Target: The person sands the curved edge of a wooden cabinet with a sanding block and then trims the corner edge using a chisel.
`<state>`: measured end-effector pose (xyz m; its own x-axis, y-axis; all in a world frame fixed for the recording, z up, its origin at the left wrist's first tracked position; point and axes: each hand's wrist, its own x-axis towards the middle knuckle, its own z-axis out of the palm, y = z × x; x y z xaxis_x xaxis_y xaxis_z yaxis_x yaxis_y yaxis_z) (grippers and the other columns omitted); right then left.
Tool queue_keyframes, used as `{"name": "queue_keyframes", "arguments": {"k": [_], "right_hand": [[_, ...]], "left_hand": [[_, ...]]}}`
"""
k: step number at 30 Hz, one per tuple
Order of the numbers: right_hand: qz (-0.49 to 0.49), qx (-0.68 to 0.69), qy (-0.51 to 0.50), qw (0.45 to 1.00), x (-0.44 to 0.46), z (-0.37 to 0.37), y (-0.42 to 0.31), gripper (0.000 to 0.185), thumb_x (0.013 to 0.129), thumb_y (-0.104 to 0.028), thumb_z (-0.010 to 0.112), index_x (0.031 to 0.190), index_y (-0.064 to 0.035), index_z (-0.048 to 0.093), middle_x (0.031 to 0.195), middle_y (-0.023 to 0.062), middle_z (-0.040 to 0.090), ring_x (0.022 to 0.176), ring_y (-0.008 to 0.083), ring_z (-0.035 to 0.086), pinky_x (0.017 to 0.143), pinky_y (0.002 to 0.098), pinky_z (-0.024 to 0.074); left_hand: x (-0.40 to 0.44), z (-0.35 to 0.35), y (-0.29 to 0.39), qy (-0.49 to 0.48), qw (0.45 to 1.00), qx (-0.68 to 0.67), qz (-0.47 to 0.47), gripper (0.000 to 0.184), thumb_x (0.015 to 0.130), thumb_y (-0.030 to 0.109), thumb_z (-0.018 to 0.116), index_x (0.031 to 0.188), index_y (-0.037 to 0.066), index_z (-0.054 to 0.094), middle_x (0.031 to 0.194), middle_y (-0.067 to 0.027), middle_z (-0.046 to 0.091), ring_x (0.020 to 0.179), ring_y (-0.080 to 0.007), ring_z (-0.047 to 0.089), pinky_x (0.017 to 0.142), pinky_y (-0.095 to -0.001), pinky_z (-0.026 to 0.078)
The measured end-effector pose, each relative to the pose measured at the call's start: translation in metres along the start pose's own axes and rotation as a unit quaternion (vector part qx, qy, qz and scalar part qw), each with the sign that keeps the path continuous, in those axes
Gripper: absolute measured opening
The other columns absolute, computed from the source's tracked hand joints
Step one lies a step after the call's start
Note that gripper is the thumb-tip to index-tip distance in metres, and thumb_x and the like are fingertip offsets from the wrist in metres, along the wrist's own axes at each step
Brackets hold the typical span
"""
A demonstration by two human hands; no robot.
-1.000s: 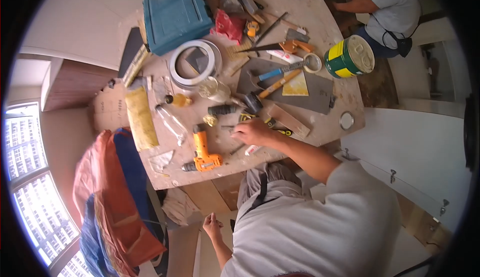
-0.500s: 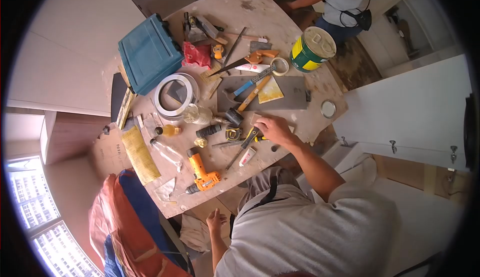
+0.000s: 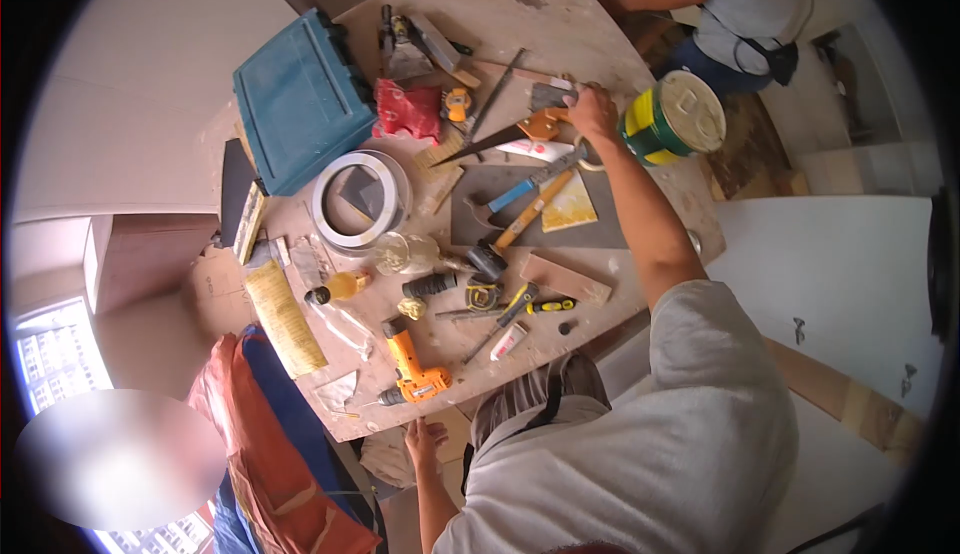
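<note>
On the table, the green tin risks toppling; near it lies the saw. The cause would be the right hand, just beside the tin, swinging outward; earlier it was well apart. I cannot tell its hold near the saw's handle. Well away, the left hand hangs half-open, seemingly empty.

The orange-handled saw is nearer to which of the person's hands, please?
Right: the right hand is at the saw's handle; the left hand is farther off, near the orange drill.
</note>
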<state>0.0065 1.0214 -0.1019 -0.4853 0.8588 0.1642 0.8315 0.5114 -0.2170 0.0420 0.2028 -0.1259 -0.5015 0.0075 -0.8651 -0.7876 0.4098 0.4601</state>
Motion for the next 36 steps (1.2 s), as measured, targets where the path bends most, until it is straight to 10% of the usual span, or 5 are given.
{"name": "queue_keyframes", "arguments": {"k": [8,16,27,31,36], "right_hand": [[0.065,0.041,-0.175,0.982,0.043,0.022,0.01,0.041,0.083,-0.031,0.088,0.113,-0.0044,0.08,0.111,0.0204,0.079,0.111,0.0403,0.075,0.098,0.0495,0.0601],[-0.054,0.099,0.027,0.993,0.006,-0.018,0.003,0.015,0.1,-0.024,0.074,0.104,-0.0111,0.068,0.095,0.024,0.075,0.098,0.0517,0.07,0.079,0.0591,0.0534],[-0.094,0.061,-0.029,0.993,0.024,-0.007,-0.009,0.025,0.107,-0.037,0.066,0.114,-0.0133,0.073,0.101,0.022,0.078,0.099,0.0514,0.072,0.081,0.0582,0.056],[-0.093,0.055,-0.039,0.993,0.005,-0.012,-0.031,0.04,0.112,-0.047,0.054,0.115,-0.0125,0.072,0.107,0.0253,0.077,0.103,0.0535,0.071,0.086,0.0614,0.0546],[-0.088,0.059,0.001,0.994,0.007,-0.012,-0.038,0.047,0.114,-0.051,0.046,0.12,-0.0088,0.065,0.106,0.03,0.076,0.102,0.0555,0.07,0.087,0.063,0.0547]], "left_hand": [[-0.007,0.008,0.004,0.02,0.999,0.016,-0.019,0.034,0.115,0.032,0.057,0.125,0.0,0.063,0.09,-0.0139,0.077,0.07,-0.0219,0.076,0.057,-0.0334,0.061],[-0.005,0.004,-0.004,0.022,0.999,-0.008,-0.034,0.034,0.115,0.031,0.057,0.129,0.001,0.063,0.091,-0.0137,0.077,0.072,-0.0223,0.077,0.059,-0.0347,0.063],[0.024,-0.033,-0.037,0.113,0.956,-0.269,-0.039,0.06,0.115,0.053,0.05,0.141,0.0,0.055,0.09,-0.0144,0.074,0.072,-0.0281,0.074,0.065,-0.0403,0.065],[0.039,-0.044,-0.033,0.223,0.923,-0.311,-0.043,0.067,0.116,0.056,0.043,0.151,-0.001,0.048,0.13,-0.021,0.068,0.117,-0.0413,0.073,0.095,-0.056,0.064],[0.076,-0.064,-0.028,0.269,0.87,-0.404,-0.08,0.07,0.116,0.06,0.037,0.152,0.003,0.051,0.141,-0.0213,0.066,0.118,-0.0399,0.072,0.098,-0.0583,0.063]]}}
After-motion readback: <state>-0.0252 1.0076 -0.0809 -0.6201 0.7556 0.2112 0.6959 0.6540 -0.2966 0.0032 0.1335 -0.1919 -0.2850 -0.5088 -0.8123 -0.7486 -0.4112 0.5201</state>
